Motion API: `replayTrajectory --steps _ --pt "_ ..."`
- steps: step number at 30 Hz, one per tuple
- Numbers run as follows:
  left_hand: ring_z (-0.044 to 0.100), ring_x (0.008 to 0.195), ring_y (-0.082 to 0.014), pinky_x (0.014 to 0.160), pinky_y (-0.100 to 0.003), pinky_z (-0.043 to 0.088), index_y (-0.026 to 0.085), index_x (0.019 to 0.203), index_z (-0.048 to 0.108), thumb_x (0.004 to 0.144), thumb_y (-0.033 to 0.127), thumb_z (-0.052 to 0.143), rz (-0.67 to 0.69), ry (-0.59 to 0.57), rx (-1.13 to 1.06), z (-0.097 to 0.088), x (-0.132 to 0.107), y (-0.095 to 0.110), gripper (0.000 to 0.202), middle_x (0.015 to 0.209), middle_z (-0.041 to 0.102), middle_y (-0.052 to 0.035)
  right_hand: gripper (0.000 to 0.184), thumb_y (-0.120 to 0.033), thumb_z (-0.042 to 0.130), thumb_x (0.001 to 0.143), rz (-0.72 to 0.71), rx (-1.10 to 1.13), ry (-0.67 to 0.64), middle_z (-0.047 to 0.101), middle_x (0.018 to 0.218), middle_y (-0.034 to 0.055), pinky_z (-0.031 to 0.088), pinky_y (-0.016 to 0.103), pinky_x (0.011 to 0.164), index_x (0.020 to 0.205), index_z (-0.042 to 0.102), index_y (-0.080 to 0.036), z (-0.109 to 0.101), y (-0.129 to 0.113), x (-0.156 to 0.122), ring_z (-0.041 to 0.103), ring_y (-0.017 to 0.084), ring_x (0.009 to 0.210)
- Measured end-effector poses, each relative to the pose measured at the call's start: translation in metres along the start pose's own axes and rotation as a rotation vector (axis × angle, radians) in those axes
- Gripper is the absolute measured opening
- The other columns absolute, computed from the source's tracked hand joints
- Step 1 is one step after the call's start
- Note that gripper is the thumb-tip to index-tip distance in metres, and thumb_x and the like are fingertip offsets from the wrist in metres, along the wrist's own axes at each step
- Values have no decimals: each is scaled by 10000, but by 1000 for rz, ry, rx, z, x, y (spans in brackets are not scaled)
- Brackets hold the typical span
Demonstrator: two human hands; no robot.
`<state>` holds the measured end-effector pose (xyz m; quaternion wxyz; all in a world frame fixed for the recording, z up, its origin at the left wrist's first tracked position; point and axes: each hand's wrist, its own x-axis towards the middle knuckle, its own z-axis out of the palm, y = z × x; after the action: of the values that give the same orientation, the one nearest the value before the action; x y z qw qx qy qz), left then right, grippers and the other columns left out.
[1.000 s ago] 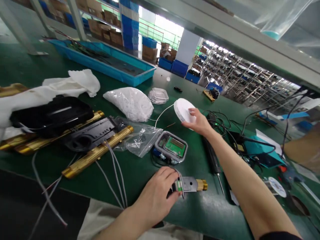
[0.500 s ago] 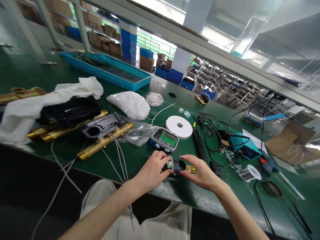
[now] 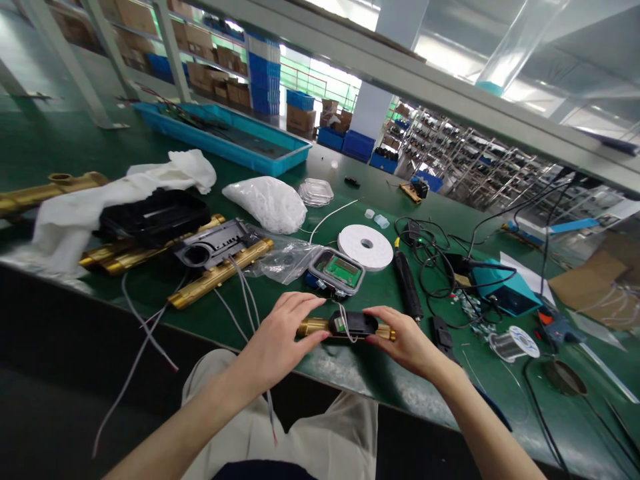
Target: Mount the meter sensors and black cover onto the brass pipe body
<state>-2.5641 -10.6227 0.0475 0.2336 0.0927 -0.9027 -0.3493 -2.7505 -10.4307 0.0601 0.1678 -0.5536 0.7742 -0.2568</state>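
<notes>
Both of my hands hold one brass pipe fitting (image 3: 313,327) that lies crosswise near the table's front edge. A black housing (image 3: 356,324) sits on its middle, with a small green board and thin wires at its left side. My left hand (image 3: 278,336) grips the pipe's left end. My right hand (image 3: 404,336) grips its right end, fingers curled round it. Just behind lies a clear-rimmed module with a green circuit board (image 3: 339,270), and beyond that a flat white tape roll (image 3: 365,246).
Left of my hands lie several brass pipes (image 3: 220,273) with black housings (image 3: 153,217), white cloth (image 3: 85,203) and grey cables. A blue tray (image 3: 225,139) stands at the back. To the right are a black screwdriver (image 3: 407,287), tangled black cables, a teal box (image 3: 505,293) and a solder spool (image 3: 515,342).
My right hand put the white tape roll down on the table and came back to the brass fitting. Both hands now grip the fitting, which has turned level across the table edge.
</notes>
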Motion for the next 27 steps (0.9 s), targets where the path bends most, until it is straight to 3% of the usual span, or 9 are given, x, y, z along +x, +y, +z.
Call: replayTrajectory --steps 9,13,17,20,24,27 --pt "431 1180 -244 1019 -434 389 246 1274 467 926 420 537 18 106 136 -28 -29 -3 395 1247 494 -50 707 -383 675 742 49 -43 -72 449 1410 80 323 436 1132 1364 365 -250 -19 -13 2 420 227 1308" --pt "449 1179 -248 1049 -428 362 249 1290 449 927 463 524 85 175 242 -63 -29 -6 428 1261 497 -47 665 -411 648 763 49 -84 -33 487 1382 69 388 453 1094 1358 380 -282 -48 -28 4 485 244 1257" --pt "461 1180 -245 1069 -416 343 254 1289 457 931 368 548 190 292 400 -131 -24 -8 387 1260 514 -28 542 -430 612 795 -60 -265 35 568 1313 55 524 407 976 1304 452 -335 -80 -54 21 576 247 1166" --pt "474 1167 -241 1063 -416 358 255 1273 470 926 317 558 122 385 501 -194 -41 -6 364 1234 532 -24 502 -399 616 793 -340 -365 26 653 1199 52 616 303 797 1275 487 -351 -93 -87 61 665 232 1020" --pt "470 1169 -223 1038 -384 390 273 1289 458 934 308 532 -203 482 615 -295 -106 16 364 1246 521 -15 558 -375 619 776 -739 -346 -60 676 1156 49 639 275 677 1311 464 -370 -88 -172 154 686 246 955" --pt "461 1179 -225 1048 -382 377 305 1304 456 936 367 509 -494 568 699 -383 -179 48 377 1265 509 2 644 -335 609 782 -896 -284 -266 631 1236 30 633 312 761 1378 374 -406 -57 -263 223 660 251 1019"
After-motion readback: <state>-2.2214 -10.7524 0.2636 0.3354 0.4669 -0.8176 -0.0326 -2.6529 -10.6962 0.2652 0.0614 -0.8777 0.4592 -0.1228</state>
